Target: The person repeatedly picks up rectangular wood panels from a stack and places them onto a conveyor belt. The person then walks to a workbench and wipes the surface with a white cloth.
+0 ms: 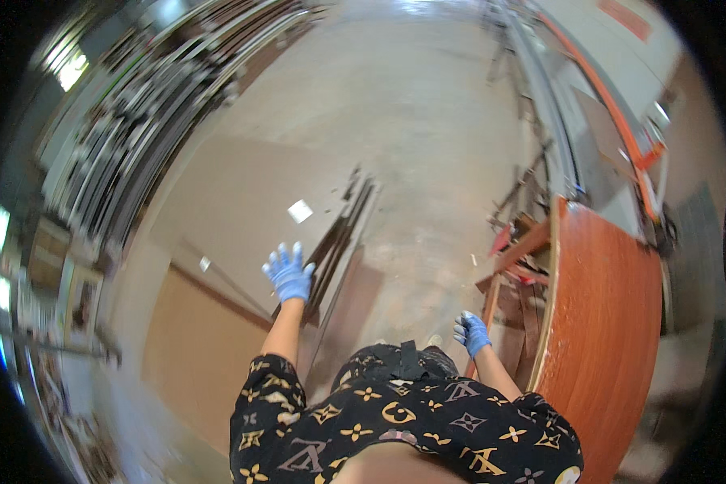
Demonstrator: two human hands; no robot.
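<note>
Long strips [129, 153], stacked: lay well left of the left grip, ends uneven.

Tan board [210, 355], flat: spread low and left of the left grip, with a straight far edge.

Grey-brown sheet [234, 185]: reached left of and beyond the same grip.

Left hand [289, 273], blue glove: held fingers and thumb spread wide, pinched nothing; contact below, could not tell.

White scrap [300, 211]: lay just beyond the left fingertips.

Dark strips [339, 242], loosely bundled: lay just right of the left grip, pointing ahead. Judged best handled with fingers closed around the whole bundle, away from the staggered far ends.

Grey floor [427, 145]: ran between both grips and far ahead; gave, by judgement, the best lane for turning long pieces.

Right hand [471, 332], blue glove: kept fingers bent; anything within the palm, could not tell.

Wooden frame [527, 248]: stood just right of the right grip, beams jutting leftward; called for a guarded wrist.

Red-brown panel [601, 323]: stood farther right, with a pale near edge bounding arm swing.

Orange rail [597, 68]: ran beyond, well apart from the right grip.
</note>
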